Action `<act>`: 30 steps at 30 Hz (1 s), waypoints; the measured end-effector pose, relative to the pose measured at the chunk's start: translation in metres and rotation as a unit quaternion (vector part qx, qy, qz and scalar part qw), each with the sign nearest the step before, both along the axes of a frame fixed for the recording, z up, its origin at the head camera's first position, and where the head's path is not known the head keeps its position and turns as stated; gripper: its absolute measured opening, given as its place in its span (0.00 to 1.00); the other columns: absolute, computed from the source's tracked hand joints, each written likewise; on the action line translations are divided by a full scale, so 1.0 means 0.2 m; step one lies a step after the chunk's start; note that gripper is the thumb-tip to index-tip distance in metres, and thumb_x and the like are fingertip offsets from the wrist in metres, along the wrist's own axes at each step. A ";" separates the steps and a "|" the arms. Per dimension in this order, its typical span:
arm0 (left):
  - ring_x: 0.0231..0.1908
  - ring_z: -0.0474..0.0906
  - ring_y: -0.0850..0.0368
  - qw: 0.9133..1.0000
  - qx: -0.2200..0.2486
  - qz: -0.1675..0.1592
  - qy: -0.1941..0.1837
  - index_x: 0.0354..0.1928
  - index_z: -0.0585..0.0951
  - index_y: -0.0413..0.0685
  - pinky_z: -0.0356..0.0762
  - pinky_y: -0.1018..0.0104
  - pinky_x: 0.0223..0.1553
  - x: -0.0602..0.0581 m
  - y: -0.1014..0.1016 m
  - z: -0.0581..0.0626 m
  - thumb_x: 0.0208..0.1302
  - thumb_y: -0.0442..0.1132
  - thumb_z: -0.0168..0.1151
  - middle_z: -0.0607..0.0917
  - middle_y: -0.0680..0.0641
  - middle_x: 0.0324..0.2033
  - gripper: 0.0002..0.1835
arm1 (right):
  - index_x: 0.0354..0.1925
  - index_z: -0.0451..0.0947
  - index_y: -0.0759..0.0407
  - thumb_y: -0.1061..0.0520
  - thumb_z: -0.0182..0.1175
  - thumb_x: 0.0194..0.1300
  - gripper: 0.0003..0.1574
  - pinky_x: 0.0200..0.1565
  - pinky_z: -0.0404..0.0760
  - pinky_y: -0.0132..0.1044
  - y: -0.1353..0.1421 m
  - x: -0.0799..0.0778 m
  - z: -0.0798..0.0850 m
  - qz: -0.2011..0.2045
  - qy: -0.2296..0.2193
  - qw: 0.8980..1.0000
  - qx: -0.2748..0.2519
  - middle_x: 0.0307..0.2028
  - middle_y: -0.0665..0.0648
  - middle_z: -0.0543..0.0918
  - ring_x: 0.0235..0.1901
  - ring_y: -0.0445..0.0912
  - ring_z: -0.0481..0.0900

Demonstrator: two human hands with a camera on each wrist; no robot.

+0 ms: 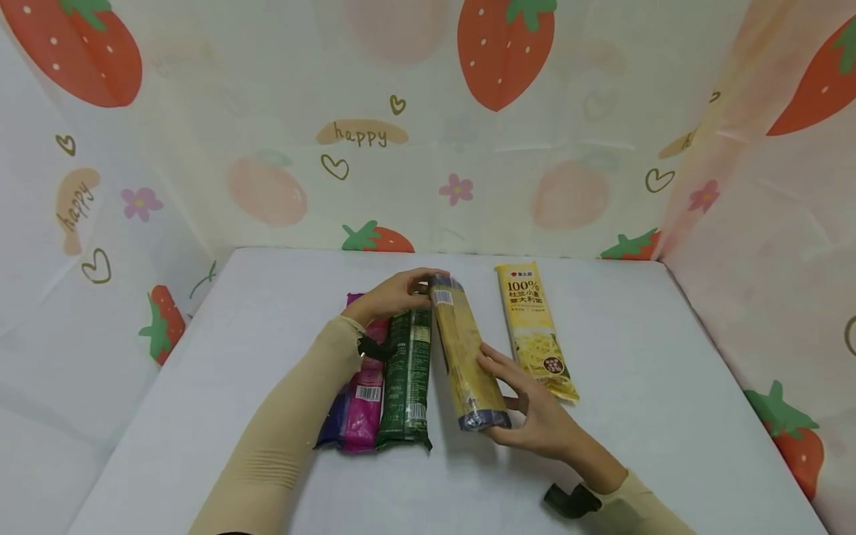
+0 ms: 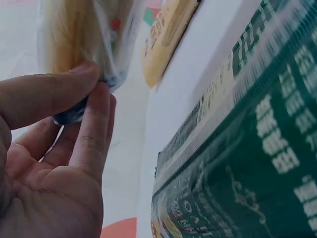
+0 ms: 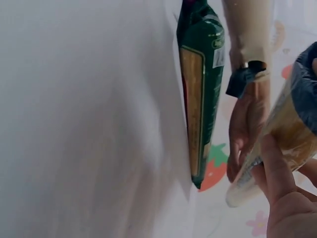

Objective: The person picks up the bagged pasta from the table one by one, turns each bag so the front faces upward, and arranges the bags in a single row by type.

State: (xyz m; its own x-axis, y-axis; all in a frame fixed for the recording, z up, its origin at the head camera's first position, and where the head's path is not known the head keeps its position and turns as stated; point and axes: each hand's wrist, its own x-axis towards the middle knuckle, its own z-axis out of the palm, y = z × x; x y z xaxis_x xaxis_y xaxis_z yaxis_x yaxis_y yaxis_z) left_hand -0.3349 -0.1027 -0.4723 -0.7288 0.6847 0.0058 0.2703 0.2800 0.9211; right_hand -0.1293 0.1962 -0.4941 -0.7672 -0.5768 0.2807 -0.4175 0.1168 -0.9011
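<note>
A clear-wrapped pack of spaghetti with dark blue ends is held tilted above the table between both hands. My left hand pinches its far end; in the left wrist view the thumb and fingers close on the blue tip. Near the lower end, my right hand grips the pack from the right side, fingers curled along it in the right wrist view. Just left of it lies a green pasta pack, beside a pink pack and a dark blue pack, partly hidden by the left arm.
To the right, a yellow pasta pack lies on the white table. Strawberry-printed curtains enclose the back and sides of the table. Black straps stick out from the wrists.
</note>
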 end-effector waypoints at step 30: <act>0.57 0.82 0.46 0.987 0.124 -0.005 -0.105 0.67 0.64 0.42 0.76 0.37 0.67 0.01 0.00 -0.02 0.84 0.29 0.52 0.76 0.33 0.60 0.16 | 0.81 0.57 0.68 0.71 0.66 0.67 0.50 0.64 0.81 0.35 -0.02 0.00 0.04 0.019 -0.089 0.983 -0.160 0.77 0.60 0.67 0.72 0.46 0.74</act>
State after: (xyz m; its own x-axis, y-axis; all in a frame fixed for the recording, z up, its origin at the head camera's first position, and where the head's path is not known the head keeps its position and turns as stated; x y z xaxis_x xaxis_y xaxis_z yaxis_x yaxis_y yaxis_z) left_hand -0.3335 -0.1028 -0.4765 -0.7250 0.6884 0.0229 0.0677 0.0381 0.9970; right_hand -0.1292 0.1914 -0.4856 -0.8005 -0.5088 0.3166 -0.2493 -0.1976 -0.9480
